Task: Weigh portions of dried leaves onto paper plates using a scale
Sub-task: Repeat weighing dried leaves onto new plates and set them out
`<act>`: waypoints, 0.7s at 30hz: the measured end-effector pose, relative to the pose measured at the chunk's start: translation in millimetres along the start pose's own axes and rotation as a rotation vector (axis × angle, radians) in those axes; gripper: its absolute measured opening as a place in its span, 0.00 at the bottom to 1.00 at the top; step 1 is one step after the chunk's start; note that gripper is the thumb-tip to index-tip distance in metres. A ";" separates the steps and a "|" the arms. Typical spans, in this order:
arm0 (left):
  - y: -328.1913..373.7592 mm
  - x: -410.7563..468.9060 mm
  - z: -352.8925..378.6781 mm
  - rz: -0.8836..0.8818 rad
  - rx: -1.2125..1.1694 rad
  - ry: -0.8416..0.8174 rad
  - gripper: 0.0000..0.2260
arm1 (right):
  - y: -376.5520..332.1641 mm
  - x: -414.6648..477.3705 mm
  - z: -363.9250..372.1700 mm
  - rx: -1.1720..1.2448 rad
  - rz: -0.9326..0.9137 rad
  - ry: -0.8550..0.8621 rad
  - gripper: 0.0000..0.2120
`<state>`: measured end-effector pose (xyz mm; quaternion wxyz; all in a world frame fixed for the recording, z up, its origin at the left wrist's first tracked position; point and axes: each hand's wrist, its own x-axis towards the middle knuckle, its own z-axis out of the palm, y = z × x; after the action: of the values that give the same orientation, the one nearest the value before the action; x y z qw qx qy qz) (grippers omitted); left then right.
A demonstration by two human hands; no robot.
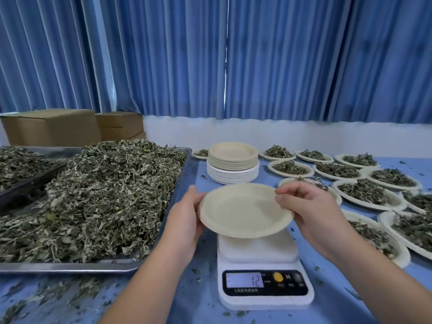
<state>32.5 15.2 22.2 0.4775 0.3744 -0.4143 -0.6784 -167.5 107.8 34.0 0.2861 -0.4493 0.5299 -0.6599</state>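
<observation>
An empty cream paper plate (243,210) is held over the white digital scale (261,267), whose display reads 12. My left hand (184,213) grips the plate's left rim. My right hand (306,206) pinches its right rim with curled fingers. A big heap of dried green leaves (100,195) fills a metal tray (70,267) on the left. A stack of spare paper plates (232,162) stands behind the scale.
Several paper plates with leaf portions (369,192) cover the blue table (350,300) to the right. A second tray of leaves (16,164) sits at far left. Cardboard boxes (51,127) stand behind it. Leaf crumbs litter the table front. Blue curtains hang behind.
</observation>
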 end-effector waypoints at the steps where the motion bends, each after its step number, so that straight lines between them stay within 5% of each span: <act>1: -0.5 -4.2 0.5 -0.055 -0.009 -0.059 0.16 | 2.0 -3.9 -5.7 -0.004 0.016 -0.008 0.09; 12: -2.5 -17.3 -2.1 0.011 0.109 -0.078 0.09 | 14.7 -6.6 -24.7 -0.179 0.107 -0.036 0.06; 21: -12.1 -10.2 -3.4 0.040 0.438 -0.020 0.05 | 18.3 -3.9 -32.5 -0.491 -0.017 0.024 0.05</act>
<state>34.2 26.7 10.9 0.3942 0.4543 -0.5638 -0.5660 -196.7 120.5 14.2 0.1564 -0.5020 0.6738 -0.5192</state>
